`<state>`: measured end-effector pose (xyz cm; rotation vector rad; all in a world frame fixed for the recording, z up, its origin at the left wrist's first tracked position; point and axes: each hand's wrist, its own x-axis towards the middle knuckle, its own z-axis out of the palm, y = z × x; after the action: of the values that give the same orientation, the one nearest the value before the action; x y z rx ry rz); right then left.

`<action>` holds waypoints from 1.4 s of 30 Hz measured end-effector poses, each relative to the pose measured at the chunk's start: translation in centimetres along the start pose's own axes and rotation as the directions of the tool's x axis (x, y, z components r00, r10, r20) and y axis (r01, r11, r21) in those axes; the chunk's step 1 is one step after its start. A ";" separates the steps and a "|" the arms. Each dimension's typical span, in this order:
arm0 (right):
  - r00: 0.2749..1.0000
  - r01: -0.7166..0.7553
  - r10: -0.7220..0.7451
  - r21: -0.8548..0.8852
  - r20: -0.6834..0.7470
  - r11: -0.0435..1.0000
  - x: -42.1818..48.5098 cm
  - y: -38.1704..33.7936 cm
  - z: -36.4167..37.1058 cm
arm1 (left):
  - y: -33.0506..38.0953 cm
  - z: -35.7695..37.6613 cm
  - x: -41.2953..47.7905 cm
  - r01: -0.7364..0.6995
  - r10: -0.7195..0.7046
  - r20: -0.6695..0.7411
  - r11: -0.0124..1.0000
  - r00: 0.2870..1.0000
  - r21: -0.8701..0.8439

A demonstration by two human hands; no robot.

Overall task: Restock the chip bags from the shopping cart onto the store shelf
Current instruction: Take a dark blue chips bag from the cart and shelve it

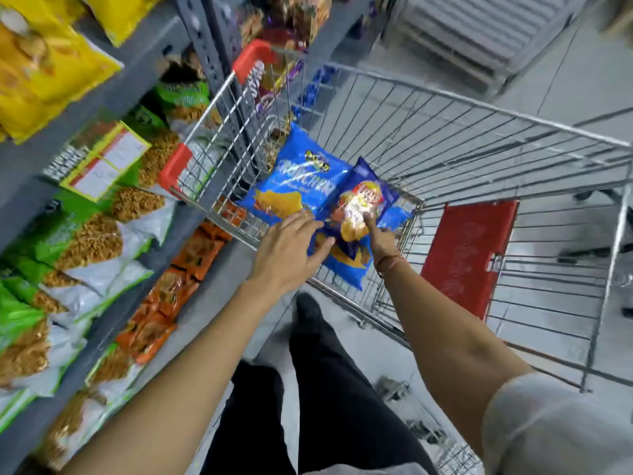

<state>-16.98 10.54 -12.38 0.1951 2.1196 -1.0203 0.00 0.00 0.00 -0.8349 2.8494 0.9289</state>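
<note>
A wire shopping cart (479,138) with red corner guards stands to the right of the grey store shelf (113,94). In its near corner lie a large light-blue chip bag (298,180), a second light-blue bag (346,265) below it, and a dark-blue chip bag (359,204) on top of them. My right hand (380,238) grips the dark-blue bag at its lower right edge, one finger pressed on its front. My left hand (291,248) reaches over the cart rim with fingers spread, its tips on the bags; whether it grips one I cannot tell.
Yellow bags (41,70) fill the upper shelf, green and white snack bags (68,241) the middle one, orange packs (171,289) the lower one. A yellow price tag (102,162) hangs off the shelf edge. A red child-seat flap (469,255) is in the cart. My legs stand beside it.
</note>
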 end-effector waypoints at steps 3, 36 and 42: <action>0.997 -0.082 0.078 0.169 0.027 0.982 1.5 0.0 1.4 | -0.2 0.4 0.7 0.006 -0.006 -0.001 1.000 1.000 0.010; 0.905 0.346 -0.419 0.451 0.070 0.823 -14.6 -19.0 -1.5 | 1.3 -17.0 -3.7 -0.061 0.017 -0.492 0.995 0.871 -0.074; 0.650 0.505 -0.737 0.619 0.184 0.601 -27.0 -27.9 1.4 | 2.8 -30.4 -13.1 -0.027 0.069 -0.867 0.998 0.493 0.064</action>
<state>-9.30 -4.32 22.67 -0.5587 1.4501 -1.8727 13.84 -8.64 28.94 -1.6253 3.7066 0.4757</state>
